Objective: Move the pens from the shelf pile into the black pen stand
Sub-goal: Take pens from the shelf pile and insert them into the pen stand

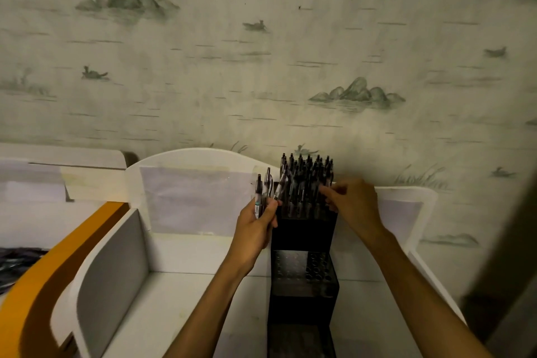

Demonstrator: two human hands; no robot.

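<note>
1. Black pen stand [303, 229]: its top tier is packed with upright pens [306, 180]; the middle tier's holes are seen empty.
2. Three loose pens [265, 190] are clamped in the left hand [257, 222], beside the stand.
3. Right hand [353, 202] fingers are curled at the standing pens; a grip cannot be told.
4. The shelf pile is not visible.

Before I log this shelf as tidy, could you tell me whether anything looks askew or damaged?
Nothing looks damaged or spilled. The black pen stand is unevenly filled: its top tier is packed with pens, the lower tier's holes sit empty. The left hand grips several pens.
</note>
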